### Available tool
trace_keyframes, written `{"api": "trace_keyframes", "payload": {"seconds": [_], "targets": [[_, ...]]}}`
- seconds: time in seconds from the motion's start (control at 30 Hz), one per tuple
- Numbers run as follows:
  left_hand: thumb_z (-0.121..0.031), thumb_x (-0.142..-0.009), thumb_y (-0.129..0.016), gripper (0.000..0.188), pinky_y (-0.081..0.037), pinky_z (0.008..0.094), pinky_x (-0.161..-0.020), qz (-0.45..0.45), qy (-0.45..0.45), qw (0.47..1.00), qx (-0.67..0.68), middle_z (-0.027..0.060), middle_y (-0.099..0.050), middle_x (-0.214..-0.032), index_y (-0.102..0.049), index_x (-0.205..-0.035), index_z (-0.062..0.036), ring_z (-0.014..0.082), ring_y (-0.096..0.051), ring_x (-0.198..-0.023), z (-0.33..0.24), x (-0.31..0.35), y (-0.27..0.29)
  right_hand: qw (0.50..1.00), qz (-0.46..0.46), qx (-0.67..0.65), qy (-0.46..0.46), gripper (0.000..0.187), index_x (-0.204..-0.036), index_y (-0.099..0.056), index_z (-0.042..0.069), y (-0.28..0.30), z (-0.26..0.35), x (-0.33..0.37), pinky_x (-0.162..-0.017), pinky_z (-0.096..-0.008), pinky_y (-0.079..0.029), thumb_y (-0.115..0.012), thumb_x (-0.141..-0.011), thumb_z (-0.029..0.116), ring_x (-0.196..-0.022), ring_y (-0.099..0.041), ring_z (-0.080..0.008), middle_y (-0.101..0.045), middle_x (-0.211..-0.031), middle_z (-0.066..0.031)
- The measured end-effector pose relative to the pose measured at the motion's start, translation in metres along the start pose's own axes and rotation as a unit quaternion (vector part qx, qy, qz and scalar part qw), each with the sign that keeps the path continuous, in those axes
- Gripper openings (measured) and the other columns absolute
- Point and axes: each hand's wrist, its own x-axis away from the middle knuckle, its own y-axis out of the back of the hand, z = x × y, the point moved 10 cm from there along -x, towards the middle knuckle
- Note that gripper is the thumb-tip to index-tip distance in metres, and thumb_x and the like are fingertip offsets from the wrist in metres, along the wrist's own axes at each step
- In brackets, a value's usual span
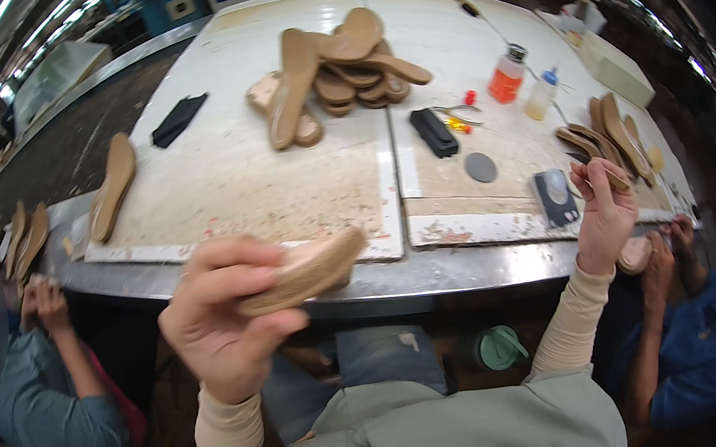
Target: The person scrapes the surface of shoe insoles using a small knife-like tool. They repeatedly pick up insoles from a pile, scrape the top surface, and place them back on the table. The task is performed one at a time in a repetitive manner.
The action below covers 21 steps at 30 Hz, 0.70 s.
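My left hand grips a tan shoe sole between thumb and fingers, tilted above the near edge of the table. Out to the right, my right hand is raised with its fingertips pinched together. A thin brown piece shows at those fingertips, but its kind is too small and blurred to tell. Just beyond that hand several tan soles lean together. Near it on the tabletop sits a dark pad with a clear rounded item. A heap of tan soles lies farther back.
A black case, pliers, a grey disc, a bottle of red liquid and a blue-capped bottle stand right of centre. A black cloth and a lone sole lie left. Co-workers sit on both sides.
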Motion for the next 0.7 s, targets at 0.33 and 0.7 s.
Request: {"api": "trace_keyframes", "payload": {"seconds": [0.33,0.7], "targets": [[0.000,-0.058,-0.089,0.038,-0.053,0.0276,-0.074,0.089,-0.046,0.995,-0.018,0.0102,-0.068,-0.094,-0.073,-0.093,-0.0014,0.0172,-0.065,-0.087,-0.019,-0.004,-0.027,0.901,0.390,-0.191,0.000,0.014,-0.089,-0.067,-0.004,-0.223,0.092,0.111,-0.079,-0.0360,-0.056,-0.074,-0.077,-0.006,-0.089,-0.068,-0.0272,-0.063,-0.091,-0.0156],[0.001,-0.059,-0.087,0.036,-0.054,0.0259,-0.070,0.081,-0.040,0.995,-0.033,0.0087,-0.069,-0.092,-0.075,-0.093,-0.0037,0.0157,-0.067,-0.083,-0.020,-0.005,-0.026,0.896,0.425,-0.099,0.081,0.015,-0.088,-0.065,-0.004,-0.233,0.107,0.120,-0.075,-0.0352,-0.057,-0.076,-0.078,0.000,-0.084,-0.069,-0.0274,-0.064,-0.087,-0.0162]]}}
